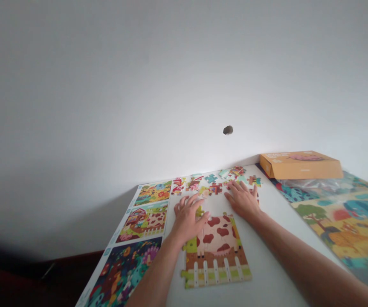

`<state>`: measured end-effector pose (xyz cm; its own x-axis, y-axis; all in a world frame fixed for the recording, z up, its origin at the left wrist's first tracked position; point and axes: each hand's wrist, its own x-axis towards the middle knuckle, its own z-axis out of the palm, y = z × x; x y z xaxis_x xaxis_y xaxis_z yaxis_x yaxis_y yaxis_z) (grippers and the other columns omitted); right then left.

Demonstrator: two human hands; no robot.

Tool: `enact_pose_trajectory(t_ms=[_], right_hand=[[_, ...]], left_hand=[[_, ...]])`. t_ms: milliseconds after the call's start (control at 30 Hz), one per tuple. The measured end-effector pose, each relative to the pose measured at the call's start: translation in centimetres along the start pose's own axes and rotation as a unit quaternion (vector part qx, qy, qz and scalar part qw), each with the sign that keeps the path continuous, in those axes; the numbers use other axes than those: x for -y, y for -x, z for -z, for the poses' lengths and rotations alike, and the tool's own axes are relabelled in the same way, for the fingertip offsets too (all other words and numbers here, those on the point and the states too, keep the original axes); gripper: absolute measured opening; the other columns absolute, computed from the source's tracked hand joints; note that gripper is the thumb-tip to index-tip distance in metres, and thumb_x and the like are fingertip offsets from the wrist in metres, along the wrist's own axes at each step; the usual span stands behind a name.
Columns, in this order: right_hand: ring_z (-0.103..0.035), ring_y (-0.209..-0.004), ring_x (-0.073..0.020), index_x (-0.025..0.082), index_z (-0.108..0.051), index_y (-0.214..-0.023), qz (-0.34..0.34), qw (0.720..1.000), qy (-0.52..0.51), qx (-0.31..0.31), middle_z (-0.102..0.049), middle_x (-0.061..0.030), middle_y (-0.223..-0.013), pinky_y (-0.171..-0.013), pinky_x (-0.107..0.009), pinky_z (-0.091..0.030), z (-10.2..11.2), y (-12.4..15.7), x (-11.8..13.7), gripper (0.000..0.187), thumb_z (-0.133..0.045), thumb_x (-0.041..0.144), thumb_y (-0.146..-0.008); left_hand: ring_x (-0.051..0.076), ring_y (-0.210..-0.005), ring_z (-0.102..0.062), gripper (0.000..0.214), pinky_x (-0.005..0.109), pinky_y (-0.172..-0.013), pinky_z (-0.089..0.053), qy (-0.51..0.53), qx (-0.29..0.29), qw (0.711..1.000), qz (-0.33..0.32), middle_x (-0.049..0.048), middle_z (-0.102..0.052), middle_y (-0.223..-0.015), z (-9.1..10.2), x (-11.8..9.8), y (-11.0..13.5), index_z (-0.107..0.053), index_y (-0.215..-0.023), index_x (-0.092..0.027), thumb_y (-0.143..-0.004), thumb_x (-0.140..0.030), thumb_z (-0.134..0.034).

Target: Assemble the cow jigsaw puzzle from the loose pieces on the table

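A partly joined jigsaw puzzle [217,243] lies flat on the white table, showing a brown-spotted cow above a white fence. My left hand [188,217] rests over its upper left corner, fingers spread, hiding some pieces there. My right hand [243,198] reaches beyond the puzzle's top right, palm down with fingers apart, near the loose puzzle pieces [215,188]. More loose pieces, some with red barn parts [178,189], are scattered along the back of the table. One piece shows partly behind my right hand; whether the fingers touch it I cannot tell.
Along the left edge lies a sheet of printed pictures [147,221], including the cow scene. An orange box [302,165] stands at the back right, with a clear plastic bag [318,186] before it. Another assembled puzzle [346,230] covers the right side. A wall [184,85] rises behind.
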<state>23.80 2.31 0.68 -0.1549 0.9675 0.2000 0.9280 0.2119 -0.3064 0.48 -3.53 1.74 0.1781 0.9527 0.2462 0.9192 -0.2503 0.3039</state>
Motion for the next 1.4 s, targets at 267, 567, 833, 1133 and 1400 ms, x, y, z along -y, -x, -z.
enact_pose_trajectory(t_ms=[267, 567, 833, 1133, 1400], right_hand=[[-0.027, -0.143, -0.0302, 0.029, -0.049, -0.138, 0.131, 0.991, -0.037, 0.011, -0.048, -0.0073, -0.148, -0.112, -0.069, -0.004, 0.0, -2.3, 4.8, 0.048, -0.036, 0.018, -0.094], [-0.044, -0.126, -0.0308, 0.033, -0.065, -0.118, 0.15, 0.985, -0.082, 0.036, -0.062, -0.0035, -0.13, -0.109, -0.067, -0.008, -2.4, -8.1, 9.4, 0.031, -0.057, 0.045, -0.091], [-0.046, -0.119, -0.0288, 0.032, -0.065, -0.12, 0.121, 0.99, -0.07, 0.017, -0.065, -0.0063, -0.12, -0.11, -0.059, -0.01, -2.3, -8.4, 8.6, 0.034, -0.053, 0.048, -0.093], [-0.043, -0.122, -0.038, 0.021, -0.068, -0.118, -0.078, 0.995, 0.012, -0.053, -0.056, -0.019, -0.128, -0.109, -0.065, -0.01, -2.3, -8.2, 6.7, 0.038, -0.044, 0.03, -0.091], [-0.037, -0.13, -0.0337, 0.033, -0.066, -0.12, 0.088, 0.996, -0.024, 0.018, -0.06, -0.0059, -0.132, -0.11, -0.068, -0.003, -3.1, -8.3, 7.5, 0.033, -0.05, 0.041, -0.092]], left_hand=[[0.034, -0.135, -0.037, 0.051, 0.053, -0.109, -0.031, -0.038, 0.01, 0.999, 0.032, 0.0066, -0.049, -0.149, -0.1, -0.4, -0.5, -0.059, -0.132, -0.026, -0.089, -0.052, -0.055], [0.035, -0.134, -0.038, 0.054, 0.052, -0.109, -0.031, -0.051, 0.011, 0.998, 0.021, 0.0066, -0.048, -0.149, 0.1, -0.4, -0.2, -0.054, -0.136, -0.027, -0.089, -0.051, -0.055], [0.035, -0.133, -0.039, 0.05, 0.052, -0.11, -0.031, -0.051, 0.01, 0.998, 0.023, 0.0047, -0.048, -0.149, 0.1, -0.6, -0.2, -0.058, -0.132, -0.026, -0.088, -0.049, -0.056], [0.035, -0.133, -0.04, 0.05, 0.054, -0.109, -0.03, -0.041, 0.01, 0.999, 0.027, 0.0042, -0.048, -0.149, 0.1, -0.5, -0.2, -0.058, -0.132, -0.027, -0.088, -0.048, -0.057], [0.034, -0.132, -0.041, 0.048, 0.053, -0.108, -0.032, -0.042, 0.011, 0.999, 0.022, 0.0049, -0.05, -0.147, 0.4, -0.7, -0.2, -0.059, -0.13, -0.027, -0.087, -0.048, -0.057]])
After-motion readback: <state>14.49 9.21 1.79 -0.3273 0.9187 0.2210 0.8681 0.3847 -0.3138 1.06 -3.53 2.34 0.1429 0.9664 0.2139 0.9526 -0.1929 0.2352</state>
